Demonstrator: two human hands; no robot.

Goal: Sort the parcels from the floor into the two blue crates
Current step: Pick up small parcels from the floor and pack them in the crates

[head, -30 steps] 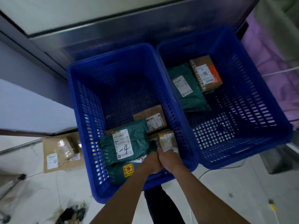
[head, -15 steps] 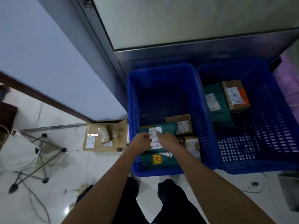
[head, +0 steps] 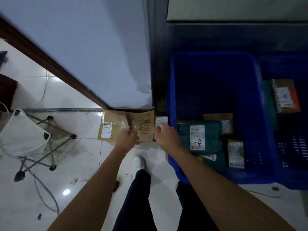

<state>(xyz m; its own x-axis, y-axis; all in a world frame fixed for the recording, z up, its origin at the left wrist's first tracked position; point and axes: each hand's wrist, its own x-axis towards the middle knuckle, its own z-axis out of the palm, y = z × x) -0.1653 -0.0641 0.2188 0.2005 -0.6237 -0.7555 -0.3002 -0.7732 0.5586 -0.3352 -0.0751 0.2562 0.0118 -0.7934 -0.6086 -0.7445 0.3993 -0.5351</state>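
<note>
Two flat cardboard parcels [head: 113,129] [head: 145,129] lie on the white floor against the wall, just left of the left blue crate [head: 216,177]. A small parcel with a white label [head: 161,121] stands between them and the crate. My left hand [head: 128,138] hovers over the cardboard parcels, fingers loosely curled and holding nothing. My right hand [head: 165,135] hangs beside the small parcel, also empty. The left crate holds a green bag marked "-4" [head: 196,135] and brown boxes [head: 235,154]. The right blue crate [head: 291,164] holds a brown and orange box [head: 285,95].
A folding stool with a white seat [head: 21,132] stands on the left, with cables [head: 45,194] trailing across the floor. A pale wall with a dark skirting [head: 66,75] runs behind the parcels. My legs and a white shoe [head: 139,161] are below the hands.
Both hands have left the green bag in the left crate and moved left, out over the cardboard parcels on the floor. The view has swung left with them.
</note>
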